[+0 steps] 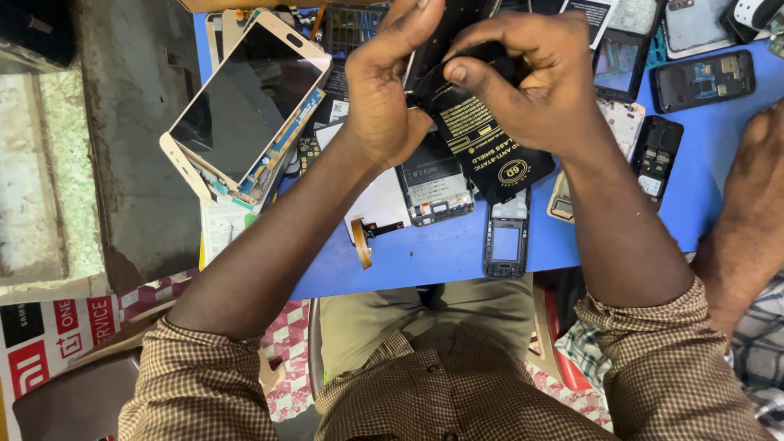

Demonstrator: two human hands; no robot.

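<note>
Gripping a black packet (482,143), both hands hold its long axis tilted diagonally.

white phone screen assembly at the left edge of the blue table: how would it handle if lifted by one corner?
The white screen assembly looks thin and flat, so probably light but fragile; its glass could crack if flexed. It lies tilted on other parts near the blue table edge, so a push may slide it off. Its glossy face likely feels slippery.

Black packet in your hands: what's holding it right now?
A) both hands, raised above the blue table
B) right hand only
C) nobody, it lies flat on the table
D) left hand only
A: the left hand and right hand both pinch the black packet above the blue table.
</note>
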